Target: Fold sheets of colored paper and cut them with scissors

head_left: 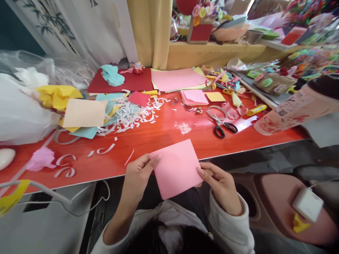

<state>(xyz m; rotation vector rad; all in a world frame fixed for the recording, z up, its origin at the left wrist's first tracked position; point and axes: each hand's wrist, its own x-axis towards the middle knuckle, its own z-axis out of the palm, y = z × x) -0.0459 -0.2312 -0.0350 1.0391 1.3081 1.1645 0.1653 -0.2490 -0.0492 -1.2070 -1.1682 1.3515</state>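
Observation:
A squarish piece of pink paper (176, 169), which seems to have more than one layer at its lower left edge, is held tilted in front of the table's near edge. My left hand (140, 174) pinches its upper left corner, thumb on top. On the opposite side, my right hand (218, 183) grips the right edge between thumb and fingers; some fingertips are hidden beneath the sheet. Beyond the paper, a small heap of white scraps (183, 127) lies on the red table (156, 141). Black-handled scissors (219, 123) rest farther right with their blades parted.
White paper shreds (129, 114) and coloured sheets cover the left side. Stacked pink squares (194, 97) and yellow squares (215, 97) lie at the back. A tall cup (293, 109) leans into view at right. A white cable (103, 197) hangs by the left edge.

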